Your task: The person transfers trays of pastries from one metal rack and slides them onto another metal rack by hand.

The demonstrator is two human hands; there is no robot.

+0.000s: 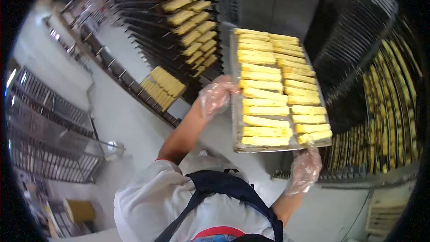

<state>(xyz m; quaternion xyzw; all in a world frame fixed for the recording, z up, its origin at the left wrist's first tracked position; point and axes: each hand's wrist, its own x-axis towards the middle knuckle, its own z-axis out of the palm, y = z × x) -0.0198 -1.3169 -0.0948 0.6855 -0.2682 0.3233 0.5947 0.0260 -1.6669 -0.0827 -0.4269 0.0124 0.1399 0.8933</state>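
Observation:
A metal baking tray (236, 107) hangs in the air before me, bearing two columns of yellow pastry sticks (265, 101). My left hand (218, 96), in a clear plastic glove, grips the tray's left edge. At the near right corner, my right hand (306, 168) holds the rim, gloved the same way. Its fingertips come close to the nearest sticks; the fingers under the tray are hidden.
A tall rack (148, 31) on the left carries trays of yellow sticks. Another loaded rack (380, 121) stands close on the right. Farther left are more metal racks (49, 148) and a tan bin (79, 210). Pale floor (121, 121) shows between them.

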